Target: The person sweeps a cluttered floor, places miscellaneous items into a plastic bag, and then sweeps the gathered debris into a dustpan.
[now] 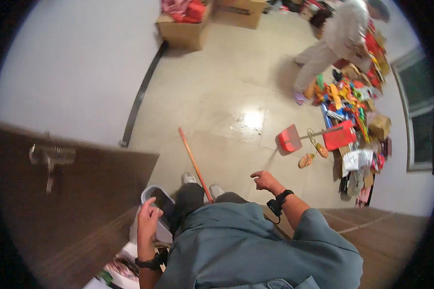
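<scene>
Left hand [148, 214], fingers loosely spread and seemingly empty, appears above a grey bin [164, 234]; right hand [267, 181], index finger out, looks empty too.
Beside the left leg [187, 208], the bin looks light, stiff, best gripped by its rim; a brown door [94, 183] crowds its left, open tiled floor [207, 86] ahead.

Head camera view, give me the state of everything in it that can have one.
Left hand: empty, index finger extended
Right hand: empty, fingers partly curled
Door: open
Bin: open-topped, contents unclear
Cardboard box: open, red items showing
Orange stick: unheld, leaning or lying unclear
Red dustpan: unheld
Window: open or shut, cannot tell
</scene>
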